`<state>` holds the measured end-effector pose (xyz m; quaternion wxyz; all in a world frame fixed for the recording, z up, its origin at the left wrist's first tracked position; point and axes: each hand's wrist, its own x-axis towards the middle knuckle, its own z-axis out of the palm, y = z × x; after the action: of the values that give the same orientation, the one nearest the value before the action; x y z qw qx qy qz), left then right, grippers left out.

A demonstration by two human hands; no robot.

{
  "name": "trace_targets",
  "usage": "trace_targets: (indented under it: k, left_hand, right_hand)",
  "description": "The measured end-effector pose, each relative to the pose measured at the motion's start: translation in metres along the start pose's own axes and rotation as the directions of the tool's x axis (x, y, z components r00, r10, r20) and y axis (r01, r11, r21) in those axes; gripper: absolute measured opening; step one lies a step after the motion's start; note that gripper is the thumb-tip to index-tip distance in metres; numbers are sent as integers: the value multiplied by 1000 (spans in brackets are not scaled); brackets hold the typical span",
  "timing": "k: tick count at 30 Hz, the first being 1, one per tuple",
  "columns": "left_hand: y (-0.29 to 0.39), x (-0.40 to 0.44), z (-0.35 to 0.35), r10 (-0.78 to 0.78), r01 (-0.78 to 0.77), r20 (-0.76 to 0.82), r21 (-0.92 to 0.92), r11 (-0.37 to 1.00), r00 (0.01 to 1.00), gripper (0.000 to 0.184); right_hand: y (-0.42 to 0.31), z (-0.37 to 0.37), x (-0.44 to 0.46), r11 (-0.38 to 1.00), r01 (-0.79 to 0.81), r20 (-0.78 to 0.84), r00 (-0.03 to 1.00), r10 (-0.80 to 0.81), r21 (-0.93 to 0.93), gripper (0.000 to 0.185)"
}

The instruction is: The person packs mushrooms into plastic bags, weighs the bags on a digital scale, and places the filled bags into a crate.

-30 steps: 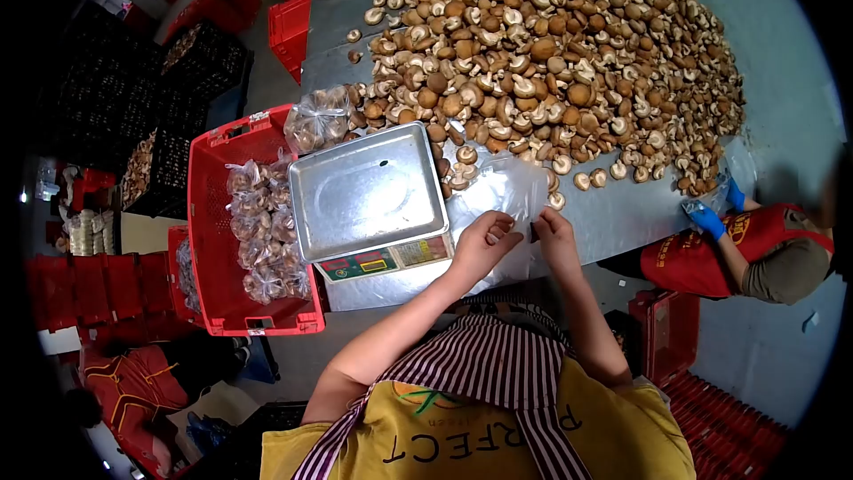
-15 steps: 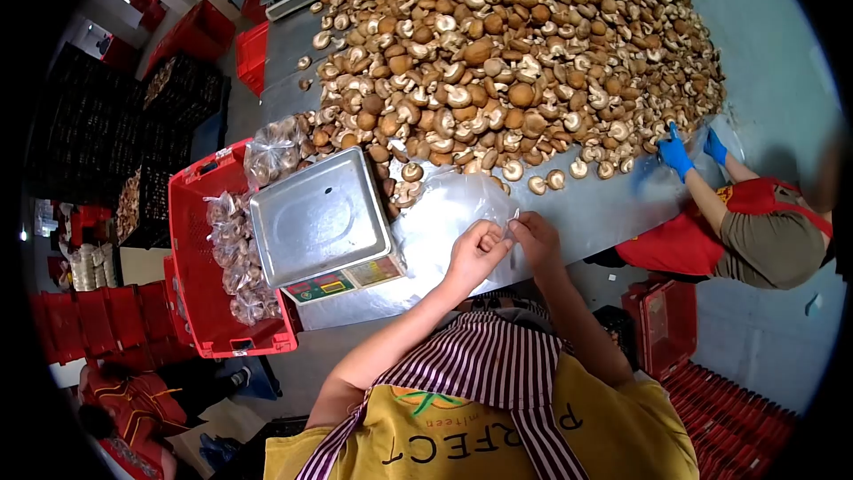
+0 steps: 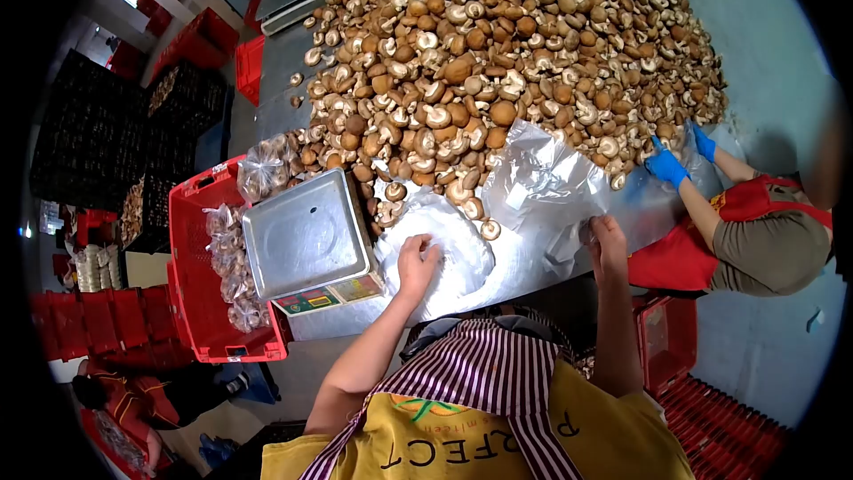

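My right hand (image 3: 608,238) is closed on the edge of a clear plastic bag (image 3: 546,185), which spreads up and left over the table beside the mushroom pile (image 3: 498,62). On the left, my left hand (image 3: 418,265) has its fingers curled over more clear plastic bags (image 3: 444,244) lying flat on the metal table; whether it grips them is too small to tell. The weighing scale (image 3: 306,236) stands left of that hand, its tray bare. A few loose mushrooms lie just above the flat bags.
A red crate (image 3: 200,280) with several filled bags (image 3: 229,258) stands at the left, and another filled bag (image 3: 262,169) lies behind the scale. At the right, a co-worker's blue-gloved hands (image 3: 666,164) touch the pile's edge. Another person (image 3: 129,400) is at lower left.
My hands have moved apart, the right one drawing a plastic bag to the right, the left one moving left over the other bags. The view has shifted, and the co-worker's gloves are at the mushrooms.
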<state>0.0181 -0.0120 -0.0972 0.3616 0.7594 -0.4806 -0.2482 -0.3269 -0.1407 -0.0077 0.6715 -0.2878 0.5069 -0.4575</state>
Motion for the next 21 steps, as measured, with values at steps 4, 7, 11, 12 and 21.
trace_targets:
  k: [4,7,11,12,21]
  left_hand:
    - [115,-1,-11,143,-92,117,-364,927,983,20]
    - [189,-3,-12,415,-339,245,-299,892,876,21]
    - [174,4,1,356,-243,297,-357,902,886,16]
    - [171,4,0,326,-213,315,-344,914,891,14]
    - [90,18,0,7,-12,41,131,991,999,11]
  right_hand:
    - [2,41,-28,931,36,136,991,14,-364,9]
    - [9,73,-38,849,144,352,935,52,-508,12]
    - [-4,81,-49,933,14,386,912,135,-358,11]
    - [-10,82,-53,921,-6,365,917,160,-390,9]
    - [-7,20,-38,680,-476,540,830,138,558,15]
